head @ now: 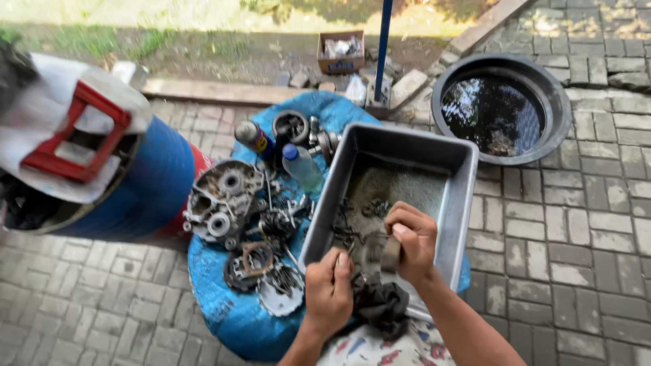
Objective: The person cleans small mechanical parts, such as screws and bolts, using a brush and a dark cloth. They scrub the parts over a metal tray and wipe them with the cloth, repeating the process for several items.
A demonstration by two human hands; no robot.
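Looking down on a grey metal tray (456, 203) tilted over a blue cloth (224, 305) strewn with an engine casing (222, 198) and greasy engine parts. Right hand (412, 238) closed on a small brownish ring-shaped part (390, 254) over the tray; left hand (328, 290) pinching beside it, just above a dark rag (381, 303). Clear plastic bottle (300, 165), spray can (255, 137), blue drum (146, 186) and black water-filled tub (503, 108) around, on brick paving (583, 257).

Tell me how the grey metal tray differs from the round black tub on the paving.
The grey metal tray is rectangular; the round black tub is circular. The tray sits raised on a blue sack by the hands; the tub stands on the brick paving, apart. The tray holds small dark metal parts in a murky film; the tub is full of dark water. Both are open-topped.
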